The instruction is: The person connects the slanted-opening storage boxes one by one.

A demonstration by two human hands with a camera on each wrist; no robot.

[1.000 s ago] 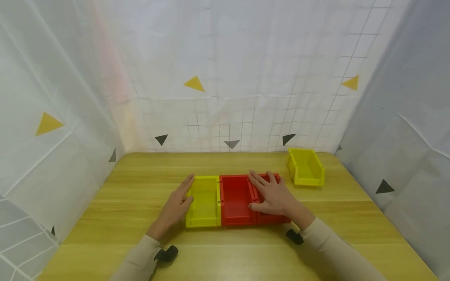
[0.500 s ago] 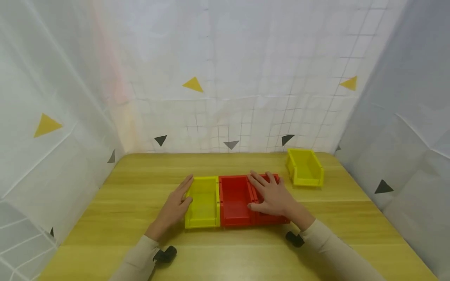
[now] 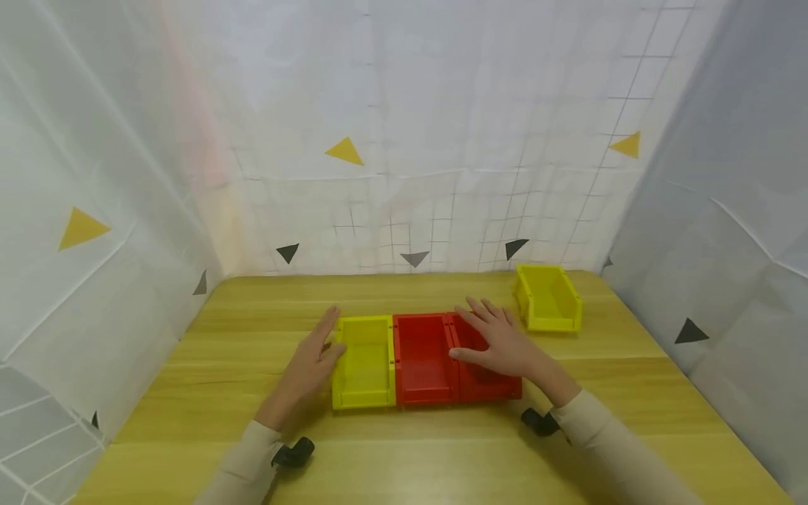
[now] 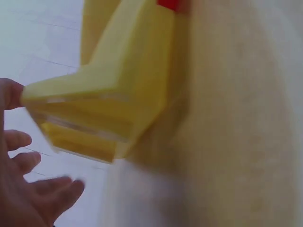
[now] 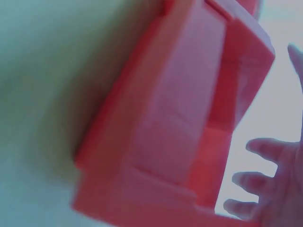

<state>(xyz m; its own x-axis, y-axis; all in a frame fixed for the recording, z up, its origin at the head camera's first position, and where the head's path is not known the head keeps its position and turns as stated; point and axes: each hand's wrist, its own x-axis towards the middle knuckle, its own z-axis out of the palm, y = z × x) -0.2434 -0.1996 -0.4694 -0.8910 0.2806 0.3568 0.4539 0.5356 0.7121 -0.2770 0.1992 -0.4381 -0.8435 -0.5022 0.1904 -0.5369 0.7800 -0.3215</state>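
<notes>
Three plastic storage bins stand side by side in a row in the head view: a yellow bin [image 3: 364, 400] at the left, a red bin [image 3: 426, 395] in the middle and a second red bin [image 3: 491, 390] at the right. My left hand [image 3: 304, 368] is beside the yellow bin's left wall; in the left wrist view the thumb [image 4: 12, 93] is at its rim while the other fingers are apart from it. Above the right red bin, my right hand [image 3: 508, 347] has spread fingers, hiding part of it. The right wrist view shows those fingers [image 5: 265, 182] clear of the red wall.
Another yellow bin [image 3: 552, 325] stands apart at the back right of the wooden table [image 3: 404, 463]. White sheets [image 3: 416, 105] with yellow and dark triangles enclose the back and both sides. Each wrist carries a small black camera.
Both hands have loosened from the row: the left fingers have moved away from the yellow wall, and the right hand has lifted and shifted right. The bins have stayed in place.
</notes>
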